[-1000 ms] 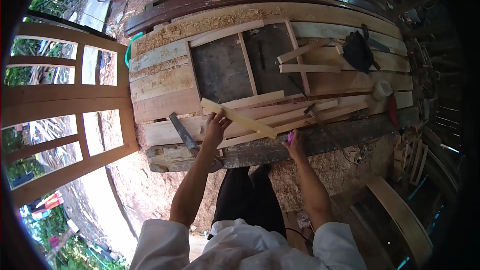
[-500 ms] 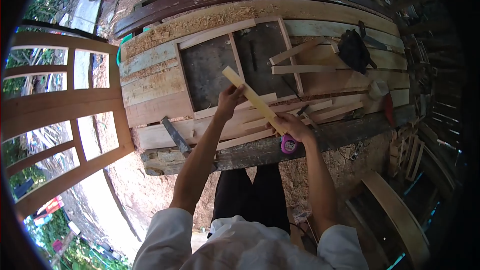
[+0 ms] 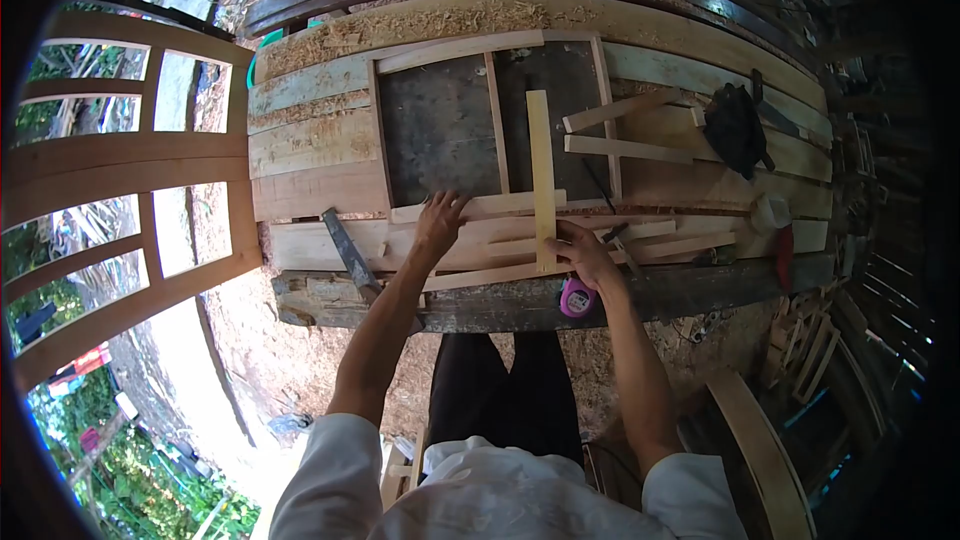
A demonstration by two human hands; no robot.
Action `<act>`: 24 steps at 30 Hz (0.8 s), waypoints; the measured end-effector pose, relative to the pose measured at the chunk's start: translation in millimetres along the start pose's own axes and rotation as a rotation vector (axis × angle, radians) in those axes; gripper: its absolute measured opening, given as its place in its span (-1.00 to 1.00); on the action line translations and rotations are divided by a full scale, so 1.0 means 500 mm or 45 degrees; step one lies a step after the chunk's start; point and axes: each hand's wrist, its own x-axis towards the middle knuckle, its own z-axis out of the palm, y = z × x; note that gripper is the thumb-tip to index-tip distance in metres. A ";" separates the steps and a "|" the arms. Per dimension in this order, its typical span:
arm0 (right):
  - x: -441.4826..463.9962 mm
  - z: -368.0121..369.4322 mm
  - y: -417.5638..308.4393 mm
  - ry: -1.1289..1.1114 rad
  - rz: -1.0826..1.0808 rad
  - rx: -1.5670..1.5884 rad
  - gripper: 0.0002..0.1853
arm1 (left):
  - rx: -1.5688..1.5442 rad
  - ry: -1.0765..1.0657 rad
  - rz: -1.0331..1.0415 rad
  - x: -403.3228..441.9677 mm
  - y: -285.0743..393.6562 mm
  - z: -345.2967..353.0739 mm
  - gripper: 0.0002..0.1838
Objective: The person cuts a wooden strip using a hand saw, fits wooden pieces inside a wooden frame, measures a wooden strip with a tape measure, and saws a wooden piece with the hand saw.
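The left hand (image 3: pixel 438 225), fingers loosely bent, is at the pale near rail (image 3: pixel 490 205); the right hand (image 3: pixel 588 255) pinches the yellow wooden strip (image 3: pixel 541 165) over it, beside a pink tape measure (image 3: pixel 577 297). Positioning seems underway; any shift calls for a steady pinch.

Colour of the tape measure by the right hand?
Pink-purple case; the head view shows it.

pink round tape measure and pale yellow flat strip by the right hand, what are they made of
The pink round tape measure looks like smooth plastic, from its bright, even colour. The pale yellow flat strip is probably unpainted wood: matt, straight-edged, though grain is unclear.
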 end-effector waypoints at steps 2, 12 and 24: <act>0.013 0.001 0.004 0.039 -0.043 -0.070 -0.55 | -0.004 -0.006 0.005 0.001 -0.007 0.011 -0.39; 0.183 0.042 -0.092 0.327 -0.242 -0.608 -0.79 | -0.137 0.028 0.038 0.032 0.040 -0.012 -0.37; 0.289 0.073 -0.058 0.543 -0.365 -1.010 -0.82 | -0.349 0.200 0.059 0.048 0.070 0.032 -0.49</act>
